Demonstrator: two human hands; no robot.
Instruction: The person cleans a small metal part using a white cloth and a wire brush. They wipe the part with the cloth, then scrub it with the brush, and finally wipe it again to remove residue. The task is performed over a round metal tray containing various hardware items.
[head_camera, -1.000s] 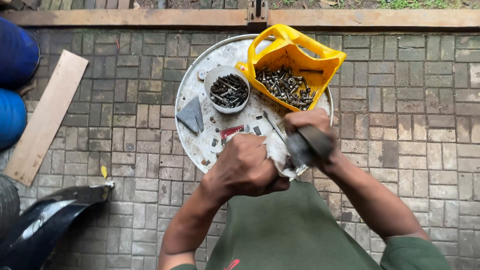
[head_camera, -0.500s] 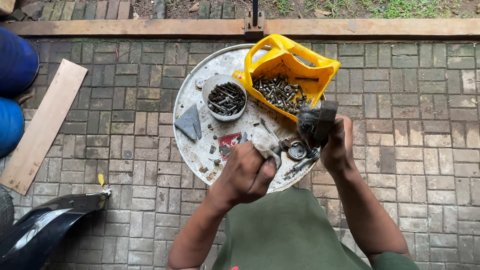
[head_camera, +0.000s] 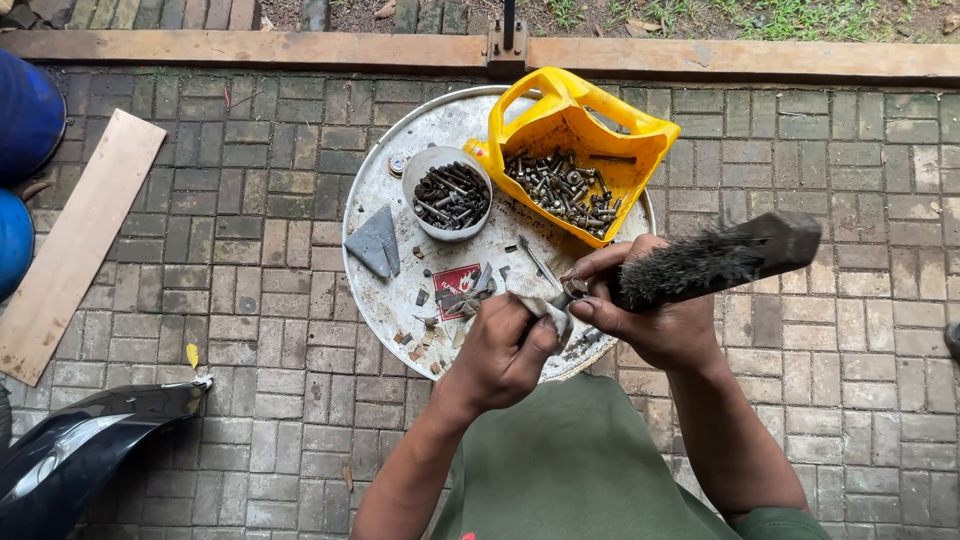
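My left hand is closed around a dirty white rag over the near edge of a round metal tray. My right hand grips a black wire brush that points to the right, bristles facing me. Its fingertips also pinch a small bolt right beside the rag. Behind the hands a cut-open yellow jug holds several bolts and nuts. A small grey bowl with dark screws stands to its left.
The tray also carries a grey triangular scrap, a small red packet and loose bits. Brick paving lies all around. A wooden plank and blue drums sit at the left, a black fender at the lower left, a wooden beam along the top.
My right hand has swung the brush from upright to lying across, pointing right, and dropped toward the rag. A bolt now sits at its fingertips. The round metal part by the rag is out of sight.
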